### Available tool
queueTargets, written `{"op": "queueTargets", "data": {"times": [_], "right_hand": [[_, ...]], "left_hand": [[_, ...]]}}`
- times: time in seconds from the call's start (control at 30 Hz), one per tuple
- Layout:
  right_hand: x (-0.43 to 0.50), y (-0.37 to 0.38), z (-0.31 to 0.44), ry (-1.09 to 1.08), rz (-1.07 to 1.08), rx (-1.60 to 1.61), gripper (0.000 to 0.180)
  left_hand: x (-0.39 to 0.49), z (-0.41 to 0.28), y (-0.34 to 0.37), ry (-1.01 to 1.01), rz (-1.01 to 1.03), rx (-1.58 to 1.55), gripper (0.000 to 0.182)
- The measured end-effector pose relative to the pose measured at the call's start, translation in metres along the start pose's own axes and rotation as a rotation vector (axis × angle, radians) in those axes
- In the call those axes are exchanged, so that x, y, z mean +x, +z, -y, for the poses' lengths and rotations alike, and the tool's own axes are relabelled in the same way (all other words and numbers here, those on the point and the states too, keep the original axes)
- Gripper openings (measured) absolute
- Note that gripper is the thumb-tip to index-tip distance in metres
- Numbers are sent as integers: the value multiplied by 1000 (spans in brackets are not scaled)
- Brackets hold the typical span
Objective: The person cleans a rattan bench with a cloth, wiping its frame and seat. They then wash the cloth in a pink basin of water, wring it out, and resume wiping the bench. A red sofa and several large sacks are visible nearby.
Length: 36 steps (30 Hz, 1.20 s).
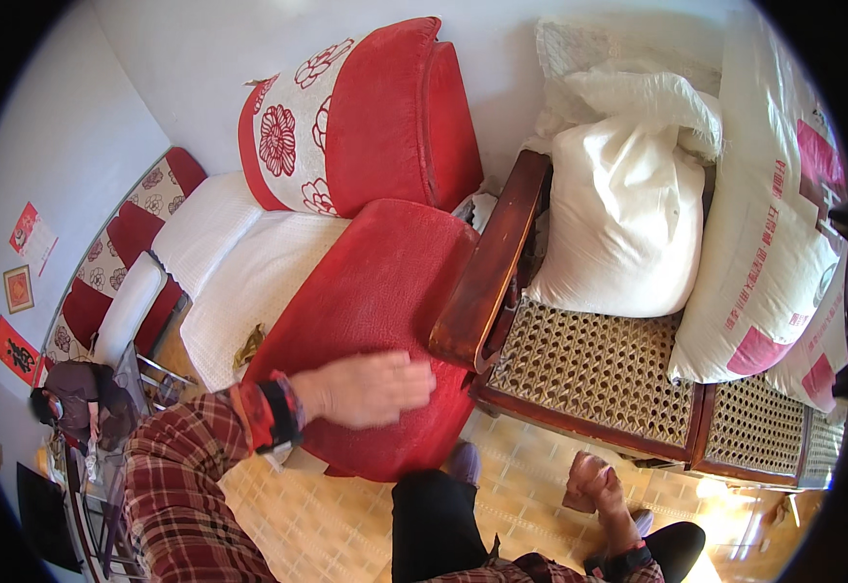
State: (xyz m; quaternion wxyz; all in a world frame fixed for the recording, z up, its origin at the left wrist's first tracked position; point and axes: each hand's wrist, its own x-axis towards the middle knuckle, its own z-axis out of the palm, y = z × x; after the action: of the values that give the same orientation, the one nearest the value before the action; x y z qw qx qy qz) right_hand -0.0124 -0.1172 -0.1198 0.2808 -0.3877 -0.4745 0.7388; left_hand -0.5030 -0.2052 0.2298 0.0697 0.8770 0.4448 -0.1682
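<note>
My left hand is stretched flat, palm down, over the front part of a red upholstered sofa armrest. Slight blur on the fingers hides whether they touch the fabric. Low on the right, above the tiled floor, my right hand is curled. Something brownish shows at its fingers, and I cannot tell whether that is a held thing or the fingers themselves. Behind the armrest stands the red sofa back with a white floral panel. White textured covers lie over the seat on the left.
A wooden chair arm adjoins the red armrest. On the woven cane seat rest a full white sack and a larger printed sack. A person is at the far left near a floral sofa. Tiled floor lies below.
</note>
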Motion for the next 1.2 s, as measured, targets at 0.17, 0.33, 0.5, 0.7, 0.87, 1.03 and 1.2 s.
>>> {"op": "queueTargets", "data": {"times": [0.17, 0.33, 0.5, 0.7, 0.87, 1.03, 1.2], "right_hand": [[-17, 26, 54, -11, 148, 114, 41], [-30, 53, 95, -62, 240, 87, 50], [-21, 45, 67, -19, 43, 71, 47], [-18, 34, 48, 20, -68, -165, 35], [-24, 38, 65, 176, -69, 16, 50], [-27, 36, 61, 141, -209, -208, 55], [-19, 24, 41, 153, -203, -257, 62]], "left_hand": [[-8, 79, -13, -795, -393, -102, 68], [-9, 23, 21, -641, -179, 46, 98], [-24, -62, 35, -42, 89, -77, 68], [-42, -42, 28, -387, -204, -43, 67], [-50, 7, 33, -945, -384, -133, 90], [-21, -20, 41, -917, -305, 47, 105], [-24, -104, 43, -260, -21, 190, 72]]}}
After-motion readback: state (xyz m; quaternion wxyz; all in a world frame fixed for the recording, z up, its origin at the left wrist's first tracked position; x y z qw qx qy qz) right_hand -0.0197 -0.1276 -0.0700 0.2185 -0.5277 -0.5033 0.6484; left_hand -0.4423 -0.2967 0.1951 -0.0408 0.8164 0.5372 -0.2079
